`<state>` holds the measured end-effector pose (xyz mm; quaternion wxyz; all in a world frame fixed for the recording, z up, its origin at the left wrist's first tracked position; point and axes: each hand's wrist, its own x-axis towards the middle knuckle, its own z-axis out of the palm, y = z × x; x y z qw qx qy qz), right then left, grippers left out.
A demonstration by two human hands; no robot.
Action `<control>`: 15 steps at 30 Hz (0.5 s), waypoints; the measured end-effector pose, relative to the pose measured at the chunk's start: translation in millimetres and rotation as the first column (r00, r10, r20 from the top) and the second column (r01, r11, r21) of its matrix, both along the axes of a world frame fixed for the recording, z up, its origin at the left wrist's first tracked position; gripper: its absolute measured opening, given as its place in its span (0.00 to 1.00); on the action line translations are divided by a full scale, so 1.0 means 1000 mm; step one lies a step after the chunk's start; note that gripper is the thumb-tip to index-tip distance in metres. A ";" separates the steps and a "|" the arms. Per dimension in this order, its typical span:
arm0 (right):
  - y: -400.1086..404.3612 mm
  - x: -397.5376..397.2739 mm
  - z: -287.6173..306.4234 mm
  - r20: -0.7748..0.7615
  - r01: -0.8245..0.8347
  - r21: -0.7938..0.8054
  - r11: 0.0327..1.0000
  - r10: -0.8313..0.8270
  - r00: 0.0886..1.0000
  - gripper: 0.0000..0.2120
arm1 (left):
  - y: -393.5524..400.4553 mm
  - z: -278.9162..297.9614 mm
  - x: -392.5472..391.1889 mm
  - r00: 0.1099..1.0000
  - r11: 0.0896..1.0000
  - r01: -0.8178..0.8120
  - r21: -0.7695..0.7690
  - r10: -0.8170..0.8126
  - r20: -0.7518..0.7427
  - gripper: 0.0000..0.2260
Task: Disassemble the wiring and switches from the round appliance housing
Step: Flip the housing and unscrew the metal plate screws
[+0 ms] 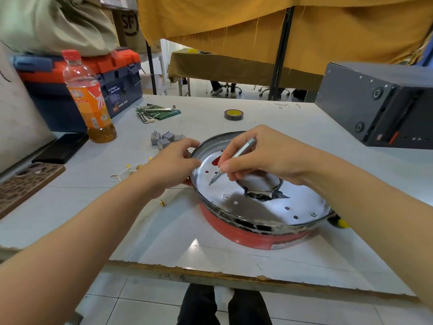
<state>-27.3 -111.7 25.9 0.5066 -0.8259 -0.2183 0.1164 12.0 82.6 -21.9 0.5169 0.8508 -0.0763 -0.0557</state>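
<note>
You sit at a white table [234,252] whose chipped near edge runs just below your forearms. The round red appliance housing with a shiny metal plate [260,207] lies near that front edge, slightly right of centre. Your left hand [171,165] curls its fingers over the housing's far-left rim, gripping it. Your right hand [262,156] pinches a slim silver screwdriver [230,160] like a pen, its tip pointing down-left and resting on or just above the plate, beside several small holes. A jagged cutout opens in the plate's middle.

Left of the housing, small grey switch blocks [164,139] sit just beyond your left fingers, and white wires with brass terminals [136,168] lie beside your left wrist. Further left stand an orange drink bottle [90,99], a black phone [62,147] and a brown patterned phone case [25,184] by the table's left edge. A dark roll of tape [233,114] and a set of hex keys [154,112] lie toward the far side. A dark grey computer case [379,106] occupies the far right corner. Bare tabletop lies right of the housing and in front of it.
</note>
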 end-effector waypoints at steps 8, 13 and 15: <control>0.009 0.002 0.003 0.022 0.020 0.048 0.999 -0.021 1.000 0.03 | -0.008 0.001 0.002 0.997 0.976 -0.057 -0.210 0.043 -0.069 0.12; 0.015 0.001 -0.004 -0.048 -0.014 0.005 1.000 0.015 0.999 0.04 | -0.011 -0.009 0.002 0.992 0.950 -0.061 -0.306 0.024 -0.123 0.14; 0.017 0.001 -0.006 -0.061 -0.013 0.009 1.000 0.013 0.998 0.04 | -0.013 -0.012 0.003 0.993 0.944 -0.075 -0.322 0.041 -0.110 0.16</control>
